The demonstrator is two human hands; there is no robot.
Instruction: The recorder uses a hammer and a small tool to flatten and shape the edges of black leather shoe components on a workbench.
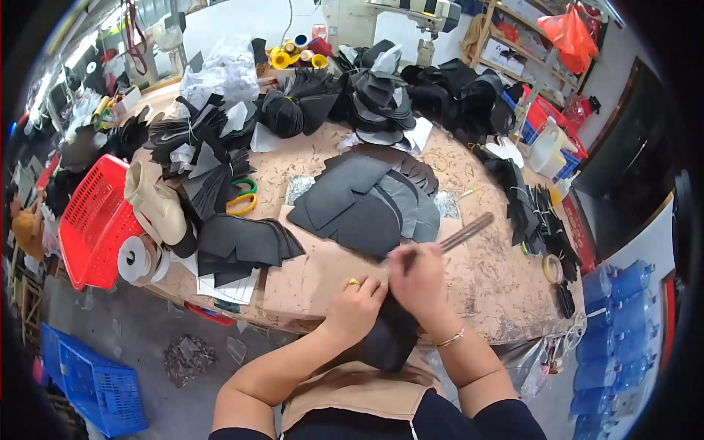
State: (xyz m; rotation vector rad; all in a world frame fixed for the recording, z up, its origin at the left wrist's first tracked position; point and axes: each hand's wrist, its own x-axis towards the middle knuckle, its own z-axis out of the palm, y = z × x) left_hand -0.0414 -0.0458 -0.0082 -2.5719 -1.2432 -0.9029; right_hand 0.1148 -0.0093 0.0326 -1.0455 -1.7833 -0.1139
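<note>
At the near edge of the worktable (484,293), both hands meet over a dark cut piece (385,341) of soft material that hangs off the edge toward the person's lap. The left hand (357,302), ring on one finger, is clenched on the upper left part of the piece and pins it against the tabletop. The right hand (418,279) is wrapped around the lower end of a long brown tool (463,233), something like a flat stick or file; what kind exactly cannot be told. The tool's long axis runs from the right hand up and to the right, away from the person, so its free end points toward the far right edge of the table, while its working end sits just above the dark piece, between the two hands. Just beyond the hands, toward the middle of the table, lies a fanned stack of grey and black cut pieces (367,202), nearer the left hand than the right. Green-handled scissors (244,196) lie well off to the left.
</note>
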